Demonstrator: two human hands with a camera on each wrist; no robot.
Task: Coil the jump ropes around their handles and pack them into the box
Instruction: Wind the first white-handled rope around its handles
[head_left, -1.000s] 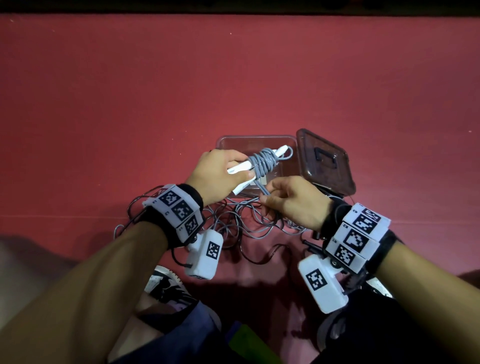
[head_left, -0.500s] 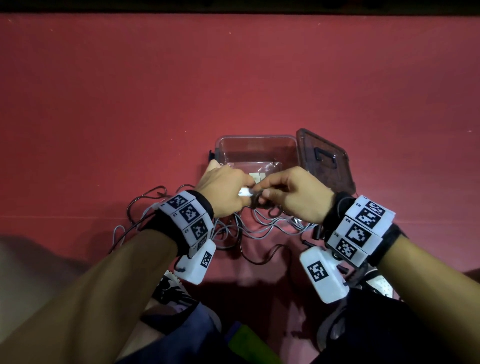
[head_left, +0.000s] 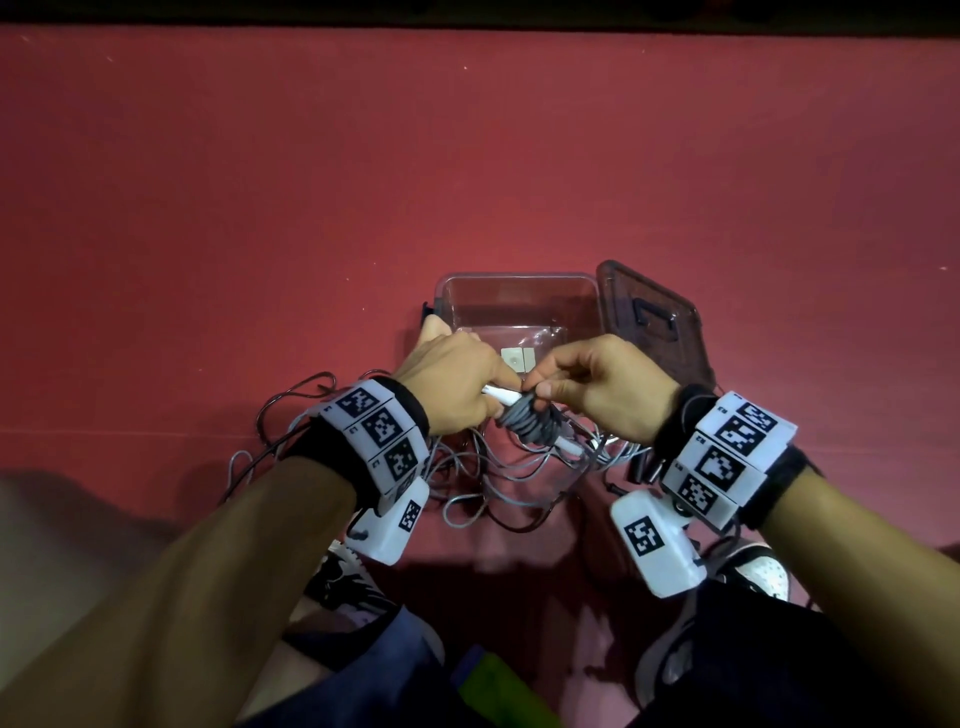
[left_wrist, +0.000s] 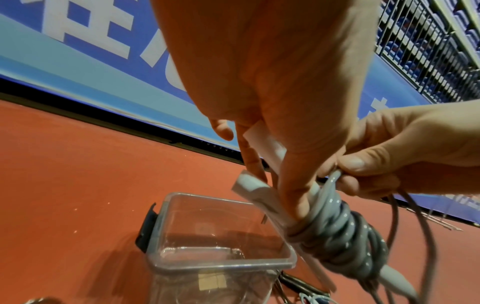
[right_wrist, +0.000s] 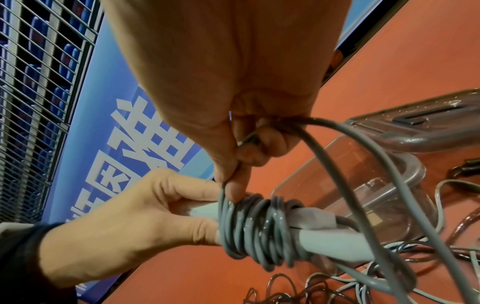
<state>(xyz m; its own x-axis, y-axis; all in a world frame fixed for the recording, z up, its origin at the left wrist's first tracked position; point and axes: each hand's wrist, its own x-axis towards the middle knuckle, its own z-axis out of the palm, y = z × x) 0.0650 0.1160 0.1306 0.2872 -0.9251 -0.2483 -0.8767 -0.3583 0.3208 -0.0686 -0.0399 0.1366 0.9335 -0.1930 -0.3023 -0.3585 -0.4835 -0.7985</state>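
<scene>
2 hands work together: left hand (head_left: 457, 382) grips white handles (right_wrist: 330, 240), right hand (head_left: 602, 389) pinches grey rope (right_wrist: 255, 228).

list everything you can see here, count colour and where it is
jump rope handles: two, white, side by side under the coil, gripped by the left hand
grey rope coil: one, wound round the handles, in front of the box
loose ropes: count unclear, grey and dark, tangled on the floor under the hands
box: one, clear plastic, open, nothing packed in it, on the floor beyond the hands
lid: one, dark tinted, lying right of the box
floor: red
shoes: two, black and white, bottom of the head view
wrist units: one per wrist, white with black markers
left hand: holds the handles
right hand: pinches the rope at the coil
</scene>
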